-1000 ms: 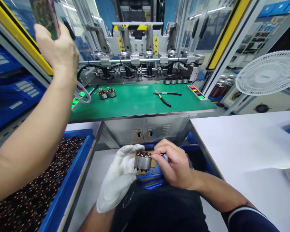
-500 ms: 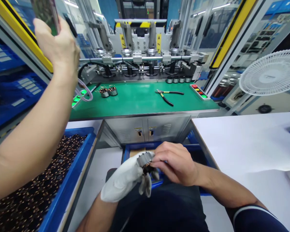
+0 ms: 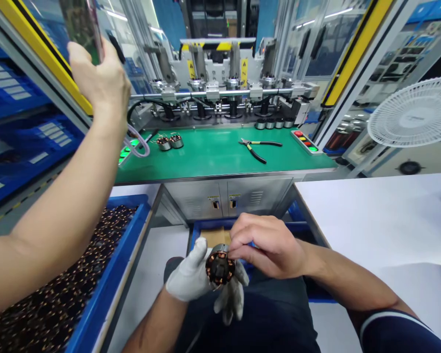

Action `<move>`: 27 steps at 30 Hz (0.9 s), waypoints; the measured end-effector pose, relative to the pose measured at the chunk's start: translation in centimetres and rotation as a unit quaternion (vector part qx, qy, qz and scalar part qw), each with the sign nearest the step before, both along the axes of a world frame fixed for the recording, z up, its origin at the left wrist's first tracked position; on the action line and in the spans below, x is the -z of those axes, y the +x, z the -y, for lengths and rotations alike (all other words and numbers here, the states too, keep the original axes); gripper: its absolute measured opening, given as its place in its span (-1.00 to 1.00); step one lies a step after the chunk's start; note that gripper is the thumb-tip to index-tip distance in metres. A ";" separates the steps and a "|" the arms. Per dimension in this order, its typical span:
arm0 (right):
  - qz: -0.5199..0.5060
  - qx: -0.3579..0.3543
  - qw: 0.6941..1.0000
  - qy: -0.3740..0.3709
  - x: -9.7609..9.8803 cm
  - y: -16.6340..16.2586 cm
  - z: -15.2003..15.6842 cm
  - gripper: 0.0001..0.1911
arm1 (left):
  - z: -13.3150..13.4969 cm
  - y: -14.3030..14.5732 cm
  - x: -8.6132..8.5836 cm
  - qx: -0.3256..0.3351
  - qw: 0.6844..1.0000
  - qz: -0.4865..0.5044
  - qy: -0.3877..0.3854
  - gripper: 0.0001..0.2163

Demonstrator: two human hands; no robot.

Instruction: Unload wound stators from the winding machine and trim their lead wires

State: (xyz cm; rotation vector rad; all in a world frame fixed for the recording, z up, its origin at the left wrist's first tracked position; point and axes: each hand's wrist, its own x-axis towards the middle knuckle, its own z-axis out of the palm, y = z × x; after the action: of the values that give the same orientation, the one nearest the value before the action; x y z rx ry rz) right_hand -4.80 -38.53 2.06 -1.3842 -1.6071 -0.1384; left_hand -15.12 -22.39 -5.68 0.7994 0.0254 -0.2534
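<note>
Here | green worktop (image 3: pixel 206 162): ahead | gloved left hand (image 3: pixel 191 277): cradling the wound core (image 3: pixel 220 267), coil end showing | bare right hand (image 3: pixel 266 245): fingertips at its rim (whether pinching anything, cannot tell) | copper windings (image 3: pixel 209 270): best touched lightly, core kept steady

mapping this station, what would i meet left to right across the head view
Blue plastic tray, two grey copper-wound cores, held copper-wound core, yellow-banded black pliers, multicoloured button panel, round white fan

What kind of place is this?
Probably a factory workshop: a machine with warning labels stands behind the green worktop, a blue bin holds many copper-flecked parts, and the gloved left hand holds a copper-wound metal part.
</note>
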 end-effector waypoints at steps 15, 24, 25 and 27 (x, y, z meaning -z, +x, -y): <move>-0.067 0.051 0.996 -0.011 0.0 0.1 -0.2 -0.87 | -0.9 0.3 -1.0 -0.204 0.977 0.051 -0.012 -0.53; -0.010 0.092 0.995 -0.044 0.1 0.5 0.2 -0.89 | 0.4 0.3 -0.6 -0.119 0.990 0.025 0.073 -0.66; -0.022 0.122 0.991 -0.052 0.2 0.5 0.2 -0.89 | 0.6 0.4 -0.6 -0.175 0.980 0.046 0.086 -0.62; -0.056 0.169 0.982 -0.063 0.5 0.4 0.0 -0.87 | 0.9 0.6 -0.3 -0.299 0.941 0.081 0.138 -0.51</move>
State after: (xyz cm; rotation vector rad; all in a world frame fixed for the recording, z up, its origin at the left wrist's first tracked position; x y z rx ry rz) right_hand -4.37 -38.52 1.59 -1.7263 -1.2966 -0.1593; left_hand -14.49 -23.25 -5.41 1.0500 0.1491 0.4029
